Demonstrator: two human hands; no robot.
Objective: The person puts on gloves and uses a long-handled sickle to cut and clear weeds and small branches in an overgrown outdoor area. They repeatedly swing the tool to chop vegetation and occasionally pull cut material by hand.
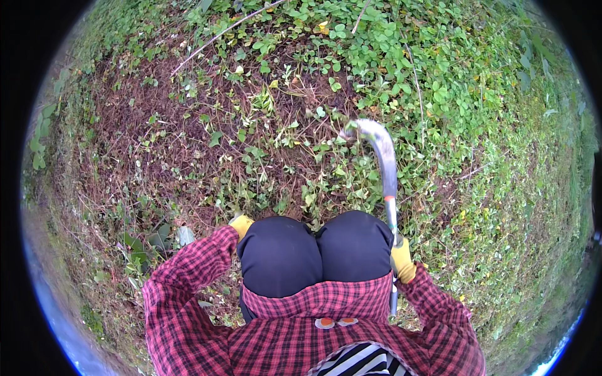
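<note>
My right hand (403, 263), in a yellow glove, is closed around the handle of a sickle (386, 162) beside my right knee. The tool's curved blade reaches forward and hooks left at its tip, over cut stems and leaves; bits of green cling near the tip, which is blurred. The handle's lower end runs back past my thigh. My left hand (241, 224), also in a yellow glove, is beside my left knee, partly hidden by the knee and sleeve. Whether its fingers hold anything is not visible.
Dense low leafy plants (437, 84) cover the ground ahead and to the right. Brownish ground with sparse stems (155, 113) lies ahead and left. A long thin dry stem (225, 32) arches at the upper left, and another (417, 87) lies among the leaves.
</note>
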